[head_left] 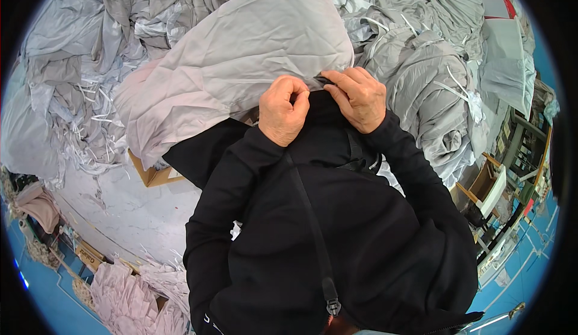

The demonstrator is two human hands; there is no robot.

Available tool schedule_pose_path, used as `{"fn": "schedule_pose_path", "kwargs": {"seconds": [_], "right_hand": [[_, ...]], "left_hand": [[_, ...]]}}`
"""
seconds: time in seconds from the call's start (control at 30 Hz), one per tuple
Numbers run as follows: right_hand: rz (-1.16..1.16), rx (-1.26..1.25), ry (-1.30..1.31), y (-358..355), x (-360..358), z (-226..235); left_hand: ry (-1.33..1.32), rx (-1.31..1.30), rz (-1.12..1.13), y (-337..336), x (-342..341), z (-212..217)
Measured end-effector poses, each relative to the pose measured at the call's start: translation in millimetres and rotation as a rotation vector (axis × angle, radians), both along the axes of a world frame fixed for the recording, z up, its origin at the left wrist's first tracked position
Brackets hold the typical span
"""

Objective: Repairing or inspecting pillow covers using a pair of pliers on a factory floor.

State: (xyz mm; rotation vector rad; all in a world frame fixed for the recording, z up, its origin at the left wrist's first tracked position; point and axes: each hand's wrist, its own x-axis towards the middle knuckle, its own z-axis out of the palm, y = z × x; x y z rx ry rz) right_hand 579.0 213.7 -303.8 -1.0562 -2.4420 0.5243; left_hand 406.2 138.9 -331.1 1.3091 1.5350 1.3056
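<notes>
A large piece of pale grey cloth, pinkish toward its left end, is spread in front of me and hangs over my lap. My left hand is closed, thumb and forefinger pinching the cloth's near edge. Close to its right, my right hand has its fingers closed around a small dark pointed tool. The tool's tip lies at the cloth's edge, between the two hands. Most of the tool is hidden by the fingers, so its exact kind does not show.
Heaped grey fabric with white ties lies to the right, and more crumpled fabric to the left. A cardboard box stands under the cloth. Pinkish fabric is piled at lower left. An open drawer juts out at right.
</notes>
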Motion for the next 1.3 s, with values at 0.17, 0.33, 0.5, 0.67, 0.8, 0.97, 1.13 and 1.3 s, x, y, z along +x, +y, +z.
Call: {"fn": "schedule_pose_path", "kwargs": {"seconds": [0.17, 0.33, 0.5, 0.67, 0.8, 0.97, 1.13, 1.3], "right_hand": [[-0.075, -0.128, 0.108, 4.9, 11.5, -3.5], [-0.063, -0.18, 0.187, 20.2, 26.8, -9.3], [0.074, -0.196, 0.13, 51.8, 45.2, -21.2], [-0.002, -0.068, 0.012, 57.0, 45.7, -36.4], [-0.058, -0.032, 0.139, 57.9, 41.1, -63.6], [-0.186, -0.094, 0.412, 54.6, 26.1, -72.8], [-0.122, -0.118, 0.466, 64.1, 29.1, -61.7], [-0.068, -0.525, 0.755, 80.9, 37.1, -42.1]], "left_hand": [[0.237, 0.043, 0.267, -30.8, -54.0, 51.2], [0.641, 0.05, 0.943, -133.7, -204.9, 82.3], [1.493, -1.102, 0.972, -182.4, -241.7, 87.9], [1.07, 0.06, 0.258, -103.1, -153.2, 67.5], [1.121, -0.304, -0.089, -46.0, -69.5, 48.7], [1.371, -0.177, -0.092, -30.1, -81.8, 2.8], [1.213, -0.14, -0.017, -37.7, -94.1, 3.1], [0.348, -0.086, 0.091, -46.5, -101.1, 36.9]]}}
